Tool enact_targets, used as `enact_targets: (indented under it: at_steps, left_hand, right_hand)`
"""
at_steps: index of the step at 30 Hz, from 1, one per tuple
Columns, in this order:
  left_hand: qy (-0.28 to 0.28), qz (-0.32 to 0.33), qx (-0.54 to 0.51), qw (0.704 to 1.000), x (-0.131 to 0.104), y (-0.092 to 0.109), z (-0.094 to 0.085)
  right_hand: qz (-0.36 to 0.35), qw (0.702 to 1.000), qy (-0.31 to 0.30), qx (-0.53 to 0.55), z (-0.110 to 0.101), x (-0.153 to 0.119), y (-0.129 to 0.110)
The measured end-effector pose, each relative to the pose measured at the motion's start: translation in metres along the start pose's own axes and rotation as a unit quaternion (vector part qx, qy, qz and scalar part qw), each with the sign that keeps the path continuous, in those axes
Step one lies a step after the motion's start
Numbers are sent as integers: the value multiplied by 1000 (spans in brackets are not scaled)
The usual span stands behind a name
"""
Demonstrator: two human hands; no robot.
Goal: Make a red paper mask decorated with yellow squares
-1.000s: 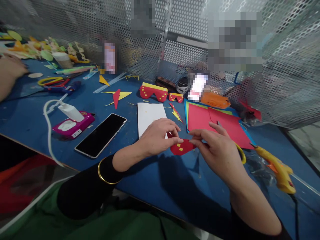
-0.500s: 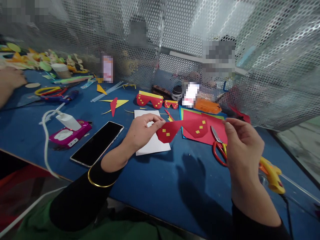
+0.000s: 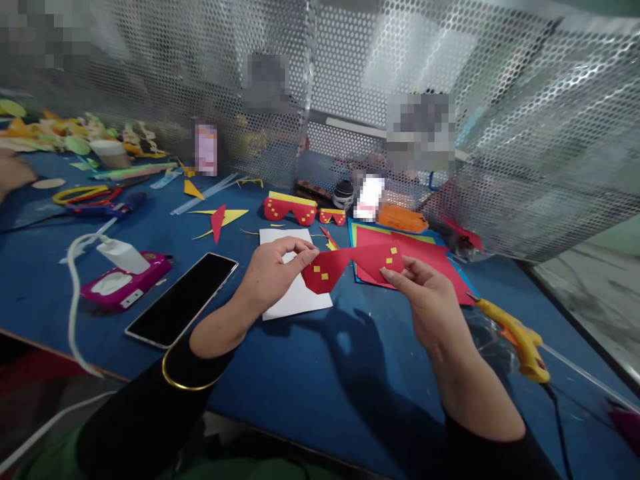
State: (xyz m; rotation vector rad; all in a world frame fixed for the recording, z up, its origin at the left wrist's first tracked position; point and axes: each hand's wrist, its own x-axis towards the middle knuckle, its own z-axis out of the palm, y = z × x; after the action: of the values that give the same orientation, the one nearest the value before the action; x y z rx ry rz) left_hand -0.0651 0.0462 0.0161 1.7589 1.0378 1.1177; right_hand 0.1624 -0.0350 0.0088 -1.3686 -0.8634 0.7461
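Observation:
Between my hands, above the blue table, are red paper glasses dotted with small yellow squares. My left hand is closed on their left end, thumb against fingers. At the right end my right hand pinches the paper, its thumb over the lower part of that lens. A white sheet lies under the left side of the glasses. Behind them stand larger red-and-yellow paper glasses and a smaller pair. Sheets of coloured paper are stacked behind my right hand.
A yellow glue gun lies at the right, its cord running forward. To the left are a black phone and a purple power strip with a white plug. Another person's hand is at the far left. Perforated metal panels stand behind.
My right hand has come left and now grips the right end of the glasses; before, it was apart from them. The scissors beside it are no longer visible. The whole view has shifted slightly.

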Motion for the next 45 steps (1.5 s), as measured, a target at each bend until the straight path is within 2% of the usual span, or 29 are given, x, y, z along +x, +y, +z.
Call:
enact_targets:
  at_steps: [8,13,18,23,28,37,45]
  left_hand:
    - [-4,-1,-2,1000,0,1,2]
    - [-11,-6,8,1000,-1,0,1]
    - [-13,-17,-26,999,-3,1,1]
    - [-18,11,1,1000,-3,1,3]
    - [-19,7,0,1000,-3,2,3]
    - [-25,11,4,1000,-3,2,3]
    - [-31,23,8,999,-4,4,3]
  right_hand:
    - [10,999,16,26,3,-3,-4]
    - [20,999,-8,40,5,-4,-6]
    - [19,999,12,25,1,-2,-2]
    - [7,1000,20,23,0,-2,2]
    - [21,999,5,37,3,-3,-1]
    - [14,996,56,61,3,-1,-1]
    - [8,995,64,82,5,0,0]
